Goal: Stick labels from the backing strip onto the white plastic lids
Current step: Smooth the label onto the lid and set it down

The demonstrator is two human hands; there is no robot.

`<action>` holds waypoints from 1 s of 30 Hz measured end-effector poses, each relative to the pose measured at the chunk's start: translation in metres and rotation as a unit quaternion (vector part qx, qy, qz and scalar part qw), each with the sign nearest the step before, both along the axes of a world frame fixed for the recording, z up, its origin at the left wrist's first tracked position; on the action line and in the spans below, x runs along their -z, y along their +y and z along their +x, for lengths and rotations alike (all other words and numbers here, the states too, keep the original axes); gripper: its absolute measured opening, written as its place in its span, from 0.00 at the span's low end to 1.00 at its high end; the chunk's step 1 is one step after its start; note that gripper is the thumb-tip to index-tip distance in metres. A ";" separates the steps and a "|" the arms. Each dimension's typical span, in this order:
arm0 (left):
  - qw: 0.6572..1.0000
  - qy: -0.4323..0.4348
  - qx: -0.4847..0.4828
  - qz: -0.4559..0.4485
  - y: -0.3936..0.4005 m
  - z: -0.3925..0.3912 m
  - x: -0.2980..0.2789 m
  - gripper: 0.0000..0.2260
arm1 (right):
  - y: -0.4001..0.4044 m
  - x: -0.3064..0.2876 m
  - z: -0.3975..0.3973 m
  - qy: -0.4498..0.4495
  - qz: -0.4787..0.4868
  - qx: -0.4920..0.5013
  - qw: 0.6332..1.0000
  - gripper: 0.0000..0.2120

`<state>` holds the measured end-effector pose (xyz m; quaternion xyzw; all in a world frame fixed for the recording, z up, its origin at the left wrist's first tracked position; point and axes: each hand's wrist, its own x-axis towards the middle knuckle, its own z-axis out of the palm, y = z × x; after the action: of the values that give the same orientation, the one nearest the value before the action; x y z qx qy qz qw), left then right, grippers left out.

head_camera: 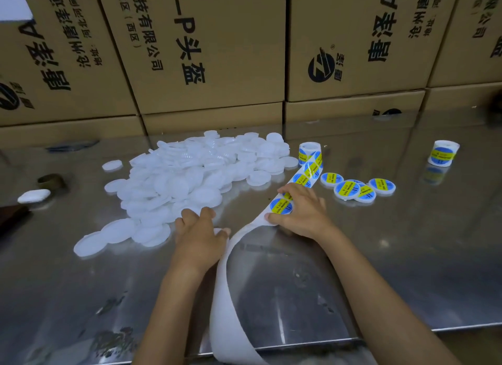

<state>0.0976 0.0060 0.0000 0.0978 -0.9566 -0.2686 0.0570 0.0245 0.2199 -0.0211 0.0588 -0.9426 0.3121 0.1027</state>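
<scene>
White lids (190,180), light and slick, heap mid-table; left hand (198,233) pinches one by its rim, right hand (301,209) grips the limp strip (236,283) near the next label (281,205), best peeled edge-first.

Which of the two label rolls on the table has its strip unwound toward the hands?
The nearer roll of blue-and-yellow labels beside the white lid pile; the far-right roll stands alone, fully wound.

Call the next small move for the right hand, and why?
Probably peel the label under the right hand off the strip: that hand pinches the strip beside it, and the left hand seems to grip a bare lid.
</scene>
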 end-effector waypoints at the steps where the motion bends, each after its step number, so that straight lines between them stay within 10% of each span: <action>1: 1.000 0.017 0.000 -0.003 0.004 -0.003 0.002 0.18 | 0.000 0.000 0.000 -0.003 0.003 0.002 1.000 0.30; 10: 0.994 0.049 0.032 -0.089 0.032 -0.045 -0.001 0.22 | 0.005 -0.006 0.003 -0.038 -0.011 -0.028 0.999 0.23; 20: 0.986 0.069 0.099 0.115 0.049 -0.089 -0.011 0.16 | 0.011 -0.012 0.002 -0.042 -0.037 -0.051 0.997 0.16; 25: 0.898 0.070 0.091 0.424 0.057 -0.093 0.000 0.11 | 0.015 -0.015 0.000 -0.072 -0.074 -0.061 0.993 0.23; 30: 0.878 0.120 0.111 0.450 0.063 -0.099 -0.002 0.04 | 0.015 -0.015 -0.002 -0.076 -0.084 -0.074 0.991 0.23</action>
<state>-0.0013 0.0686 0.0023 -0.0268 -0.7228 -0.6846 0.0908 0.0221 0.2351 -0.0056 0.0955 -0.9113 0.4004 0.0124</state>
